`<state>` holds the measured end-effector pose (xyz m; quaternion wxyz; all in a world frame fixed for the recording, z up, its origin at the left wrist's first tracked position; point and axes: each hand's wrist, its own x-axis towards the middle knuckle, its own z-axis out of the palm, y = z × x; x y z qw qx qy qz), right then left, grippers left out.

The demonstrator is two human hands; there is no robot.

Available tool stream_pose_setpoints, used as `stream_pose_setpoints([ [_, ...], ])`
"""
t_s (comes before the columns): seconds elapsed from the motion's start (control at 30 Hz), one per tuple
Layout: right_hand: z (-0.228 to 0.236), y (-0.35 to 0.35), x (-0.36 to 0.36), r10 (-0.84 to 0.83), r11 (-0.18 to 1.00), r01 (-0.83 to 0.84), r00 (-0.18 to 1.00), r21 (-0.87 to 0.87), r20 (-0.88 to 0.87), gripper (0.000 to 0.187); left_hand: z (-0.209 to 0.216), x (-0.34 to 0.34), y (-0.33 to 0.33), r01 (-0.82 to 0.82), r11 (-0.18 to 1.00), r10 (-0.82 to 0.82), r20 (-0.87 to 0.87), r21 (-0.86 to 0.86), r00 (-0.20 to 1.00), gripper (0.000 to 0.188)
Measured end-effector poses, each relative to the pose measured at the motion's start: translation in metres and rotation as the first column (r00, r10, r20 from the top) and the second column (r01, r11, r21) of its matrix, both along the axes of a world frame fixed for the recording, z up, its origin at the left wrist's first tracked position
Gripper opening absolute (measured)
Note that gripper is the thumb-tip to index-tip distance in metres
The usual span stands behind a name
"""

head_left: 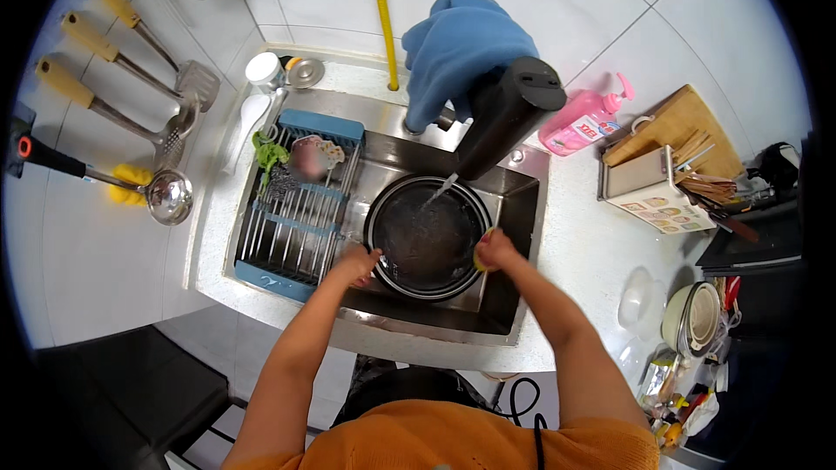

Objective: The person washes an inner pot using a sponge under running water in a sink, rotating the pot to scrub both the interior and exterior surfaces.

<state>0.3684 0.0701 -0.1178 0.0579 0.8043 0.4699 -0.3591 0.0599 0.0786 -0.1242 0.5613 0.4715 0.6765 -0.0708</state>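
Down in the steel sink (pixel 514 296), a dark round pan (pixel 427 237) sits under a thin stream from the black tap (pixel 505 113). Left hand (pixel 359 263) clamped on the pan's near-left rim. Right hand (pixel 496 249) closed around a yellow sponge (pixel 478 258) at the right rim. Drying rack (pixel 296 209) just left of the pan; pink soap bottle (pixel 582 124) far right on the counter.
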Motion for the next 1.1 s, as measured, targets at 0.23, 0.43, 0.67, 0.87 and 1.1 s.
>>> stream_pose_setpoints([
  [0.23,0.027,0.086,-0.001,0.578,0.804,-0.594,0.796,0.044,0.182,0.040,-0.046,-0.006,-0.002,-0.144,0.771,0.105,0.099,0.621,0.989,0.053],
  [0.43,0.002,0.134,0.000,0.776,0.533,-0.826,0.563,0.183,0.283,0.034,-0.004,0.017,0.028,0.034,0.709,0.030,-0.078,0.704,0.997,0.043],
  [0.67,0.005,0.080,-0.009,0.299,0.827,-0.372,0.926,0.420,0.231,0.033,-0.004,0.028,0.028,0.274,0.800,-0.059,-0.385,0.534,0.921,0.033],
  [0.87,-0.019,-0.025,-0.010,-0.243,0.918,0.233,0.970,0.321,-0.008,0.033,-0.005,0.024,0.028,0.245,0.771,-0.021,-0.362,0.588,0.932,0.034],
  [1.1,-0.015,-0.080,-0.104,-0.832,0.371,0.862,0.144,-0.345,-0.535,0.012,-0.014,0.024,0.026,0.184,0.761,0.031,-0.318,0.622,0.947,0.034],
])
